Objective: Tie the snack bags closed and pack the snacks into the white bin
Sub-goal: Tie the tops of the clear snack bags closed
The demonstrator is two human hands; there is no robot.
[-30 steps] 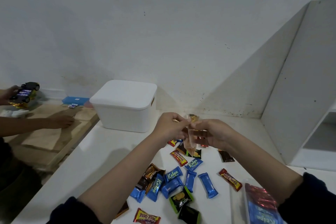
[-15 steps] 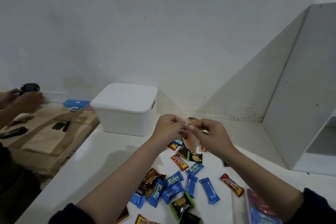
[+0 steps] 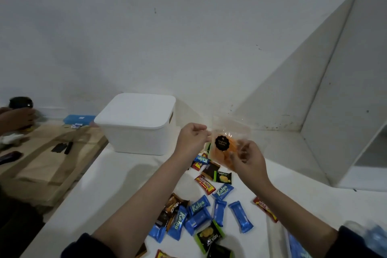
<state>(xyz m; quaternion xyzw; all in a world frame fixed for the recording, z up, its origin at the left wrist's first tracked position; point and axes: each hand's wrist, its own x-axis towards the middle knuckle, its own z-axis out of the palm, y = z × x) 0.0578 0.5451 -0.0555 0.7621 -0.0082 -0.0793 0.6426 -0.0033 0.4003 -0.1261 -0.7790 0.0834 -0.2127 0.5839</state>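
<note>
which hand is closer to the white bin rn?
Left. The left hand is just right of the white bin, pinching the clear snack bag; the right hand grips the bag's far side, farther from the bin.

The clear snack bag, bunched between both hands before, now hangs spread open, label showing.

Blue box by the wall, wooden board at left, another person's hand
</note>
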